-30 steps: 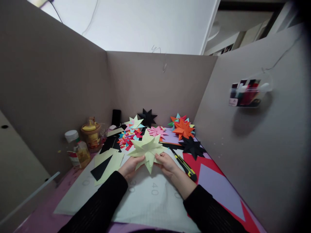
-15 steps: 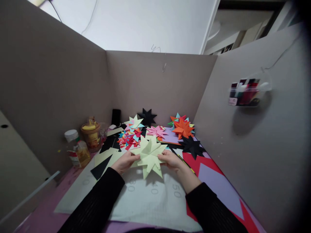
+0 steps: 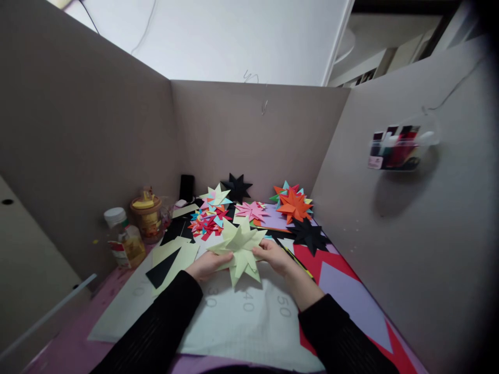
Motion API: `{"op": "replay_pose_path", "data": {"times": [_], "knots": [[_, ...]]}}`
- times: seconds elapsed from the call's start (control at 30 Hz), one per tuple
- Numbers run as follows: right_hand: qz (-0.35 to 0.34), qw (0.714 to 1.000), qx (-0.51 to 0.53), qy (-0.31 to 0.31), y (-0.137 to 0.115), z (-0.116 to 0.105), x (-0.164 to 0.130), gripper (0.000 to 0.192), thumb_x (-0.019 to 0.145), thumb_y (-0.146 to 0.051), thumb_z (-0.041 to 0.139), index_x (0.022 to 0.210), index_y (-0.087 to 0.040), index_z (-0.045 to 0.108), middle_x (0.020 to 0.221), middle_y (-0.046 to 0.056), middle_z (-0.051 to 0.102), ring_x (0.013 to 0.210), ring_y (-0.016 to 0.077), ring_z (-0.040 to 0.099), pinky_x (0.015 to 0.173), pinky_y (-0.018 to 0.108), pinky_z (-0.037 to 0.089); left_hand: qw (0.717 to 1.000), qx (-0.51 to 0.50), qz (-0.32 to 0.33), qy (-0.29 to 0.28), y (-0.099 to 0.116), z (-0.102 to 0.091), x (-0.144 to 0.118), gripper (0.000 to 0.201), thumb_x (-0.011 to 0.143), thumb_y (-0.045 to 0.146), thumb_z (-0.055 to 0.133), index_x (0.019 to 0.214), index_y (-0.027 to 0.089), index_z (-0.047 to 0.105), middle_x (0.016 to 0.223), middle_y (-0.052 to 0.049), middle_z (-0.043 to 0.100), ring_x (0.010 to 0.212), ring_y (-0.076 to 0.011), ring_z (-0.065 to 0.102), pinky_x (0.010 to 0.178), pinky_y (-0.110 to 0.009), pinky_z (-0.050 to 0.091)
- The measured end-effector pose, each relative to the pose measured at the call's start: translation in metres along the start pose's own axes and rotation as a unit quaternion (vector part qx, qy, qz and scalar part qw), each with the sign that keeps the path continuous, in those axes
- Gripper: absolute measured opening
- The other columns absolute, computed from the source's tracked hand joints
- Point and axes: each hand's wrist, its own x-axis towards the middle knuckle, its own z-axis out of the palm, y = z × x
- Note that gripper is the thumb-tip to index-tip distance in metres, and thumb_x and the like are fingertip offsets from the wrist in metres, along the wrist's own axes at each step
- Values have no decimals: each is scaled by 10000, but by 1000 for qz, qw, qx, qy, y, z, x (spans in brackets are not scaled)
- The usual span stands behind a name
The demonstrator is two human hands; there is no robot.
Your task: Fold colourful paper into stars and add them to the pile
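Observation:
A pale yellow-green folded paper star with several points is held up over the white mat. My left hand grips its left side, thumb on the front. On the right side, my right hand pinches it between thumb and fingers. The fingers behind the paper are hidden. Just behind the star lie a pink paper star and a pile of small coloured folded papers. A black paper star rests to the right of my right hand.
A jar with a white lid and a brown tub stand at the left. Red and lilac sheets lie at the right. An orange star sits at the back. Grey panels enclose three sides.
My left hand has moved slightly right and down along the star, its thumb now further in on the paper. My right hand stays nearly in place.

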Motion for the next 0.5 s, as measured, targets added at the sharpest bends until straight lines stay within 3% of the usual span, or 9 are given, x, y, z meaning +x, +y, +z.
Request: {"op": "replay_pose_path", "data": {"times": [0.07,0.13,0.2,0.27,0.37,0.5], "knots": [[-51,997,-12,49,-1,1,3,446,713,-440,692,1067,-179,622,1018,95,672,923,223,623,825,352,469,1000,-6,5,17,-1,-1,2,328,702,335,751,988,182,702,1060,-142,693,887,-276,660,730,-366,511],[-100,980,-66,159,-1,2,5,469,738,-447,655,1127,-197,574,1099,108,638,1022,243,587,884,396,447,999,-6,7,34,-3,-1,3,343,701,362,748,992,188,699,1061,-145,691,888,-277,658,730,-368,512],[-163,926,-168,296,-1,3,3,471,770,-425,614,1172,-196,530,1160,126,592,1091,259,541,922,447,422,999,5,18,47,-4,-1,4,373,701,386,743,1005,176,695,1079,-149,684,915,-283,650,764,-377,507],[-255,846,-284,373,-3,7,-1,431,791,-371,591,1176,-190,521,1182,132,554,1134,268,497,961,486,386,997,30,43,50,-3,1,4,417,710,399,732,1042,153,683,1117,-149,669,969,-291,633,821,-389,492],[-362,760,-413,348,-7,16,-9,354,801,-299,584,1142,-210,551,1186,116,522,1168,275,454,1005,517,341,992,88,84,34,0,5,2,467,729,410,709,1091,119,658,1135,-141,661,1018,-291,607,882,-399,463],[-366,739,-473,309,-8,27,-15,402,789,-274,597,1184,-233,530,1308,112,427,1286,314,324,1036,560,298,972,196,132,-9,6,9,0,463,783,431,641,1115,108,649,1054,-120,690,979,-272,605,882,-387,454]]}}
